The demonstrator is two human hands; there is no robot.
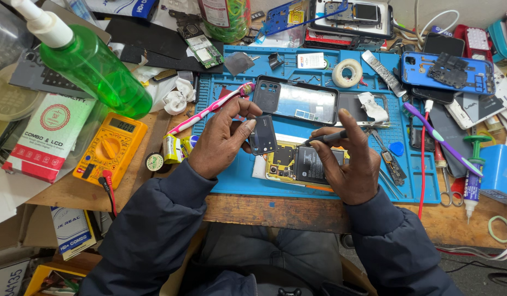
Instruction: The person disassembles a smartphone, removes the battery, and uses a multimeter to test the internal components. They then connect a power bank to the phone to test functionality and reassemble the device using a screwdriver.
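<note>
Left hand [220, 137]: you are pinching a small dark cover piece [262, 135].
Right hand [346, 161]: you are gripping a thin dark tool [325, 138] over the opened phone [302, 163].

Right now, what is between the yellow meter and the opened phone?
In the head view, the left hand and a small yellow tube lie between the yellow meter and the opened phone.

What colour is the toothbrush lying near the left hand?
The toothbrush is pink and white, seen in the head view, just above the left hand.
</note>
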